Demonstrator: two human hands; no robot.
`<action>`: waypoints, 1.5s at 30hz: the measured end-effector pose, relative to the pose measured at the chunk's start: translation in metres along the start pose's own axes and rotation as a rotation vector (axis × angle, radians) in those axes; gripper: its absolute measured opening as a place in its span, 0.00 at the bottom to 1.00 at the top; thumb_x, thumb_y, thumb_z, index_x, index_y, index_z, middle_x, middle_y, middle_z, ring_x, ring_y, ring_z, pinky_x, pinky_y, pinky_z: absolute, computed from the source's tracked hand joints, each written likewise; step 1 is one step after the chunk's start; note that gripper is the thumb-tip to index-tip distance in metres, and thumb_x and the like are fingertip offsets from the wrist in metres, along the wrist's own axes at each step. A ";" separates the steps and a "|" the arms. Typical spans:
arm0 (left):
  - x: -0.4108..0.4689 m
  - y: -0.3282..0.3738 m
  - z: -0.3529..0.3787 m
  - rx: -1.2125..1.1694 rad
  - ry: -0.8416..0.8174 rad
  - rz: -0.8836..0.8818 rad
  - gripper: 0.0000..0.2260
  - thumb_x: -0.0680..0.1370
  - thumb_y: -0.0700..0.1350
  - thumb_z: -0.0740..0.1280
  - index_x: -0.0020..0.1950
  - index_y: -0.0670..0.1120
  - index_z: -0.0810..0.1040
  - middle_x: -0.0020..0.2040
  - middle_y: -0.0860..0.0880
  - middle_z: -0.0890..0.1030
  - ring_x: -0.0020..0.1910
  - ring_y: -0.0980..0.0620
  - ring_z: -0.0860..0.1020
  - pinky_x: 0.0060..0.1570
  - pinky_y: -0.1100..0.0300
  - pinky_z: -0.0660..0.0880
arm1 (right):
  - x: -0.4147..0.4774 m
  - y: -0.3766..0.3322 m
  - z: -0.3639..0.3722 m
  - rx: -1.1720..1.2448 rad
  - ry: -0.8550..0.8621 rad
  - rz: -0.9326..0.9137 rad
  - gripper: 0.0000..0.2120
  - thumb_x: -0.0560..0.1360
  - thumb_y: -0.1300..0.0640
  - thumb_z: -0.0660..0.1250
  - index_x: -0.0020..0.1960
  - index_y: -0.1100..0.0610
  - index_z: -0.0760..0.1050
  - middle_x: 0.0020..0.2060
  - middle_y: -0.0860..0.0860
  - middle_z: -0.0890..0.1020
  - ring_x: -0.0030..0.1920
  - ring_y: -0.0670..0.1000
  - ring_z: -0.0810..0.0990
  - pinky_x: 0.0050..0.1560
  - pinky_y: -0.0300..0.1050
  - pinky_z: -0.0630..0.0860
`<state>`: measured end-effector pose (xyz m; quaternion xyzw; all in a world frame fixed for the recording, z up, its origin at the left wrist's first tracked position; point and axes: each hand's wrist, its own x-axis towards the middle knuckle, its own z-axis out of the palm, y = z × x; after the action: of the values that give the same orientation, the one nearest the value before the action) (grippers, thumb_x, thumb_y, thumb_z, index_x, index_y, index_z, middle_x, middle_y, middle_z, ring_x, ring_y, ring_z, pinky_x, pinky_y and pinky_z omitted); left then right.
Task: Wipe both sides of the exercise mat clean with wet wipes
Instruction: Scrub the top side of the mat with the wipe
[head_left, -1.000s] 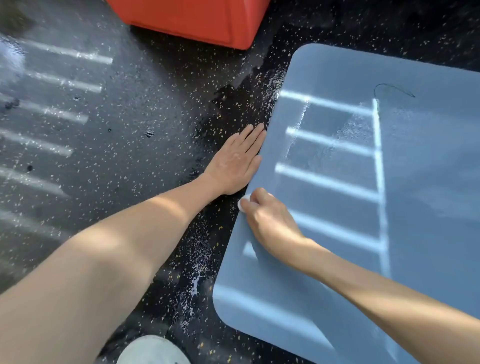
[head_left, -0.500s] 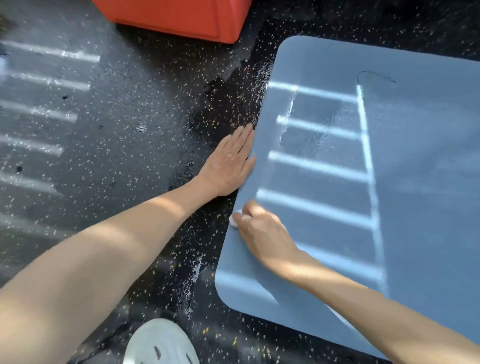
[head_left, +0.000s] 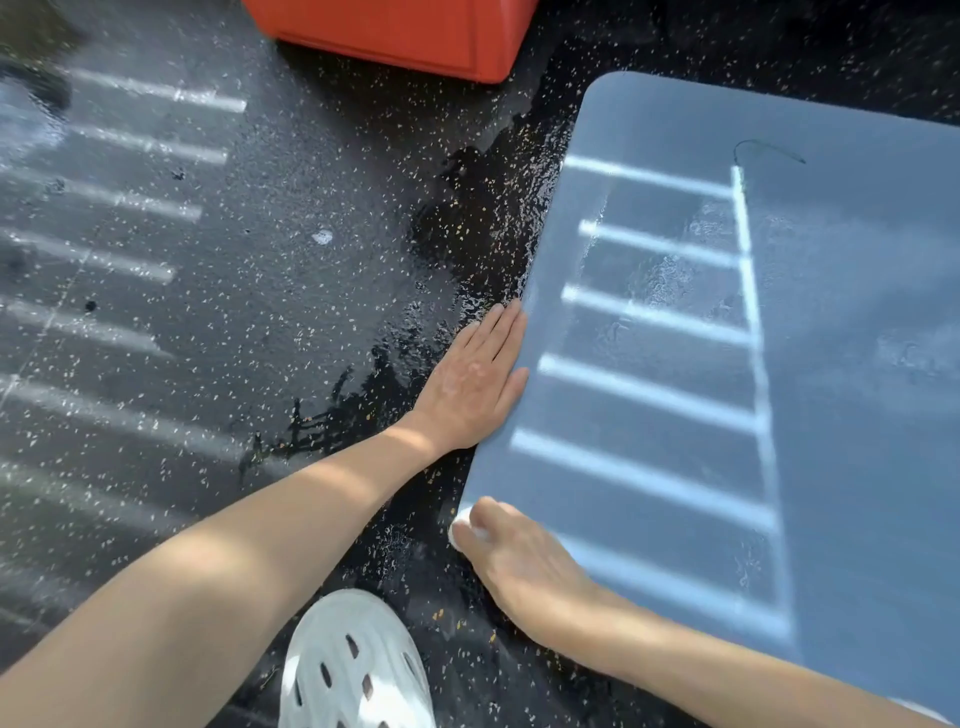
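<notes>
Head view: the blue-grey exercise mat (head_left: 857, 415) lies flat on a black speckled floor (head_left: 208, 322) and fills the right half of the frame, with 2 rounded corners in view, 1 far and 1 near. The left hand (head_left: 475, 384) is laid flat, palm down, fingers straight and closed together, and holds nothing. It rests on the floor against the mat's left edge, with the thumb lying over that edge. The right hand (head_left: 524, 566) sits at the mat's near-left corner with its fingers curled down over a white wet wipe (head_left: 461, 525), pressing it onto the mat. Only a small fold of the wipe shows beyond the fingertips, at the edge of the mat. Bright bars of light cross the mat's left part and the floor on the left. Damp smears glisten on the mat between the bars, and a wet patch (head_left: 467, 218) darkens the floor beside the mat's left edge. A thin dark curved line (head_left: 769, 148) lies on the mat near its far end. An orange box (head_left: 405, 31) stands on the floor at the top edge of the frame. A white perforated shoe (head_left: 353, 670) shows at the bottom, between the 2 forearms.
</notes>
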<state>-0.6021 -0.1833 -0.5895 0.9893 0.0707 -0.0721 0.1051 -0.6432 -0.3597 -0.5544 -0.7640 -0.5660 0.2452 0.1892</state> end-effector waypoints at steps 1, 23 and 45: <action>0.000 0.000 0.000 0.001 0.007 0.002 0.29 0.82 0.54 0.41 0.80 0.39 0.51 0.81 0.42 0.52 0.80 0.47 0.50 0.76 0.56 0.44 | 0.001 0.003 -0.001 0.016 -0.025 0.000 0.10 0.81 0.50 0.53 0.45 0.55 0.64 0.42 0.50 0.71 0.42 0.53 0.71 0.39 0.48 0.64; 0.000 0.005 -0.003 -0.001 0.015 -0.015 0.31 0.80 0.55 0.37 0.80 0.40 0.49 0.81 0.43 0.49 0.80 0.47 0.48 0.76 0.57 0.41 | -0.010 0.048 -0.028 0.105 0.150 0.301 0.09 0.78 0.46 0.56 0.45 0.51 0.70 0.39 0.48 0.76 0.41 0.51 0.75 0.43 0.49 0.73; 0.006 0.002 -0.008 0.036 0.013 0.008 0.29 0.82 0.52 0.46 0.78 0.36 0.58 0.77 0.38 0.61 0.77 0.41 0.60 0.75 0.47 0.59 | 0.038 0.084 -0.076 0.261 0.124 0.379 0.08 0.78 0.52 0.59 0.44 0.56 0.69 0.42 0.50 0.73 0.42 0.54 0.73 0.41 0.49 0.68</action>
<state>-0.5947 -0.1831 -0.5820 0.9918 0.0661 -0.0668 0.0870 -0.5245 -0.3483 -0.5470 -0.8393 -0.3632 0.3003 0.2711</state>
